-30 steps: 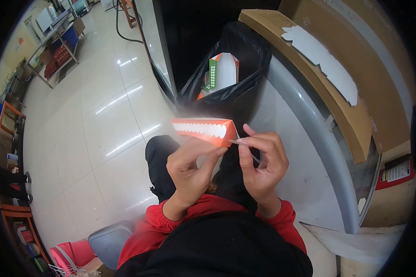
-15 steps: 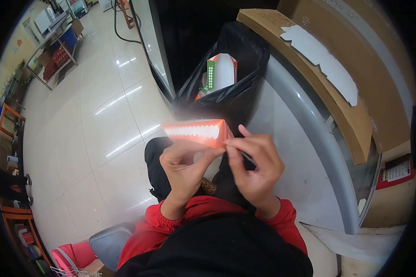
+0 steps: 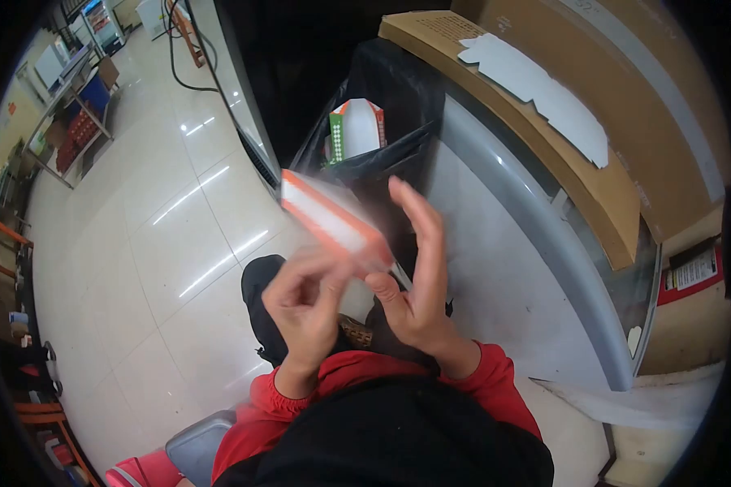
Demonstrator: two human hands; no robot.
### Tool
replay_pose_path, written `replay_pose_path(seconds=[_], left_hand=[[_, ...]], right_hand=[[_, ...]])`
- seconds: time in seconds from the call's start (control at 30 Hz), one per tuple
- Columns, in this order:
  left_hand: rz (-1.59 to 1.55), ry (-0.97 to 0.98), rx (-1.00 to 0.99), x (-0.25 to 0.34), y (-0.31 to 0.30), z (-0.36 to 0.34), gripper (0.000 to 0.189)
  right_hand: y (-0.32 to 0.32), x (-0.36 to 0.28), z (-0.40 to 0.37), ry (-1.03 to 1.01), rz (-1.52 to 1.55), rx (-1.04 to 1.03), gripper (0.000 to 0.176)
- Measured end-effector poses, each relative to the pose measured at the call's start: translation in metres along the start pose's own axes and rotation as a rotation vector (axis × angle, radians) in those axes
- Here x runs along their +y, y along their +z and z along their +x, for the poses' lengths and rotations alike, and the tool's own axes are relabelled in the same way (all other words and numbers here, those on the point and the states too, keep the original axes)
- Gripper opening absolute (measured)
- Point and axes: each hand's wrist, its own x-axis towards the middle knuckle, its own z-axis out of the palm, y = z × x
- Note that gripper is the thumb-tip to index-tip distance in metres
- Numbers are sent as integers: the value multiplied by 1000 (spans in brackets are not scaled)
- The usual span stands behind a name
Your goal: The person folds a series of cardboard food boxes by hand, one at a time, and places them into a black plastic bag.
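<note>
An orange-and-white paper food tray (image 3: pixel 333 219), blurred by motion, is tilted in front of me. My left hand (image 3: pixel 304 300) has its fingers curled, with thumb and forefinger pinched at the tray's near edge. On the other side is my right hand (image 3: pixel 421 272), its fingers stretched upward and apart from the thumb. That thumb's tip is right at the tray's near corner. Beyond my hands, a similar food tray (image 3: pixel 361 130) in green, orange and white sits in the mouth of a black plastic bag (image 3: pixel 382 183).
To the right stands a grey-edged curved counter (image 3: pixel 520 174), with a flat cardboard box (image 3: pixel 536 122) and torn white board (image 3: pixel 540 93) on it. Left is tiled floor (image 3: pixel 162 260). A grey stool (image 3: pixel 199 442) and a pink item (image 3: pixel 150 471) are at lower left.
The tray has swung from nearly level to a slant, its far end higher. My right hand's fingers have gone from a pinch at its corner to stretched out. The view has shifted slightly.
</note>
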Motion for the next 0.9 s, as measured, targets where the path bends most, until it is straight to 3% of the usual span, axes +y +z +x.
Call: replay_pose_path(seconds=[0.03, 0.1, 0.17, 0.2, 0.27, 0.3, 0.33, 0.37, 0.43, 0.5, 0.57, 0.6, 0.63, 0.67, 0.7, 0.8, 0.83, 0.9], left_hand=[[30, 25, -69, 0, 3, -3, 11], [-80, -120, -41, 2, 12, -7, 12], [-74, -243, -40, 4, 13, -7, 14], [25, -216, -34, 6, 16, -5, 18], [232, 36, -78, 7, 9, -4, 27], [331, 164, -101, 7, 2, -4, 31], [435, 272, -73, 10, -5, -3, 48], [454, 204, -100, 13, -4, 1, 50], [500, 63, -148, 32, 7, 18, 54], [358, -180, -360, 10, -10, 8, 43], [196, -287, -434, 2, -13, 3, 36], [316, -300, -343, -3, -12, 1, 19], [230, -326, -181, -8, -8, 2, 15], [148, -348, -15, -13, -3, 5, 12], [67, -362, 155, -17, -2, 8, 10], [-172, -333, 393, -18, -3, 16, 11], [-259, -316, 481, -17, -3, 17, 12], [-264, -266, 429, -16, -10, 13, 12]], right_hand=[[-2, 3, 2, 23, 39, -58, 48], [-4, 13, 2, 62, 121, -176, 47], [-4, 17, -5, 109, 103, -66, 31], [-5, 19, -9, 150, 109, -14, 27], [-7, 26, -9, 137, 10, 187, 15], [-11, 27, -4, 99, -42, 258, 19], [-17, 27, 0, 61, -94, 330, 23], [-22, 26, 4, 23, -145, 401, 28], [-26, 17, 9, 109, 37, 290, 30], [-26, 13, 13, 163, 126, 88, 31], [-24, 18, 15, 129, 105, 69, 37], [-17, 20, 21, 25, 21, 157, 43], [-12, 21, 24, -75, -61, 239, 49], [-21, 21, 23, -203, -394, 160, 65], [-22, 12, 22, -235, -517, 111, 65], [-24, -7, 0, -172, -612, -392, 67], [-21, -7, -5, -111, -602, -472, 64], [-16, -4, -13, 10, -592, -627, 59]])
